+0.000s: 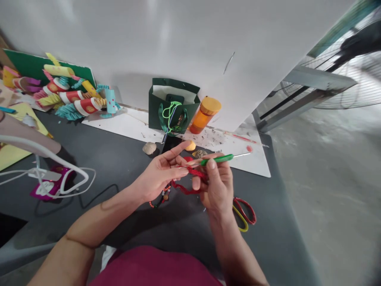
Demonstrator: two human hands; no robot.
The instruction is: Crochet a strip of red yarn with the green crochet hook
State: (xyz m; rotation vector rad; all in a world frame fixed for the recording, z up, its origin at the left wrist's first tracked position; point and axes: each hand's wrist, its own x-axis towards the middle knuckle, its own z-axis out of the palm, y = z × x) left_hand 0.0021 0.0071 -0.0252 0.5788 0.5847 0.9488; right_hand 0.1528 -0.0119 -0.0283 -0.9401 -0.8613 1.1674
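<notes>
While right grip [216, 184] pinches green-handled crochet hook [217, 159], left grip [160, 172] holds red crocheted cord [187, 186] just beside it, beaded strand [162, 196] hanging below. Red-and-yellow scissors [244, 212] lie on dark bench [89, 159] near right wrist; green gift bag [174, 107] and orange bottle [205, 115] stand farther off, against white panel [149, 39].

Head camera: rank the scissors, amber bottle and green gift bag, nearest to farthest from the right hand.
From the right hand:
1. Scissors, right, on the dark table.
2. Amber bottle, ahead, on the white board.
3. Green gift bag, ahead-left, beside the bottle.
</notes>
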